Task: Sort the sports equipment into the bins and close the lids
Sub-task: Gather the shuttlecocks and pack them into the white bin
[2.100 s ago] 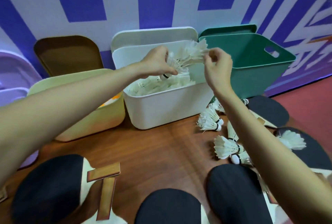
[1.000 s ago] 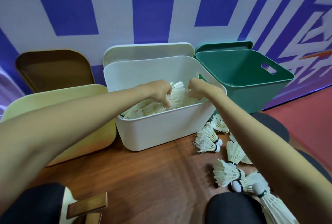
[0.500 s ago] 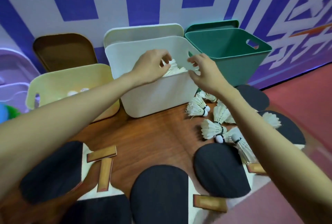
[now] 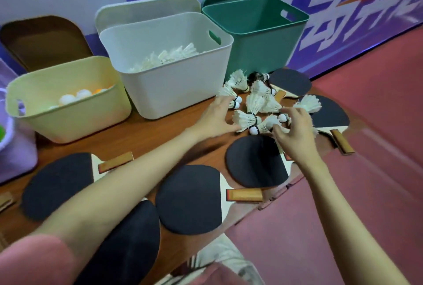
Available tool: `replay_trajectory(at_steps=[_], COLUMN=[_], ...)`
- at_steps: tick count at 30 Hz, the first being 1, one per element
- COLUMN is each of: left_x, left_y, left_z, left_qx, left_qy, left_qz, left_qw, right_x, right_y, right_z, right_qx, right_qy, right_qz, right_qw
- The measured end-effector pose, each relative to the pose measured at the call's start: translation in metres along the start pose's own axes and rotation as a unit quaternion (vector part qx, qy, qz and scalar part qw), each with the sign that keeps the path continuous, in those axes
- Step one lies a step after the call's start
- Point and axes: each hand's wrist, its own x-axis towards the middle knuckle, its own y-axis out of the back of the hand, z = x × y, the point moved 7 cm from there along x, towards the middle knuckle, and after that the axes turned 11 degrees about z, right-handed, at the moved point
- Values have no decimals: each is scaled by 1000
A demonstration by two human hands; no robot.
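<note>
Roughly nine loose shuttlecocks [image 4: 246,119] lie in a heap on the wooden desk [image 4: 146,138], just in front of the white bin [image 4: 174,88] and the green bin [image 4: 258,44]; overlap makes the count uncertain. Both hands reach into the heap. The left hand [image 4: 217,117] has its fingers spread, fingertips touching the feathers at the heap's left edge, clamped on nothing. The right hand [image 4: 295,131] comes from the near right with fingers loosely curled and apart, over the cork ends; whether it pinches one I cannot tell. The white bin already holds a pile of shuttlecocks. Seven black table tennis paddles [image 4: 256,161] lie flat around the heap and across the near desk. Three open bins stand in a row: green, white, and a yellow bin [image 4: 68,113] holding white and orange balls [image 4: 82,93]. Three lids [image 4: 146,7] lean on the wall behind them. One purple bin [image 4: 16,147] shows at the far left edge.
</note>
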Motion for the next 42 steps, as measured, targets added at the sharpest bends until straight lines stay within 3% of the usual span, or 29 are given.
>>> replay_trajectory(at_steps=[5, 9, 15, 23, 28, 36, 42], left_x=[4, 6, 6, -29, -73, -108, -119], left_y=[-29, -42, -48, -7, 27, 47, 56], left_z=[-7, -15, -17, -13, -13, -17, -14], left_qx=[-34, -33, -68, -87, -31, 3, -39], left_qy=[39, 42, 45, 78, 76, 98, 89], left_qz=[-13, -22, -2, 84, 138, 62, 38], left_qw=[999, 998, 997, 990, 987, 993, 994], right_x=[-45, -68, -63, -58, -64, -81, -89], right_y=[3, 2, -14, -13, -2, 15, -4], right_z=[22, 29, 32, 25, -4, -80, -102], right_qx=[-27, -7, 70, 90, 144, 282, 151], right_qy=[-99, -219, -281, -228, -158, 30, 191], right_qz=[92, 171, 140, 158, 195, 110, 15], right_qw=[990, 961, 947, 956, 957, 953, 970])
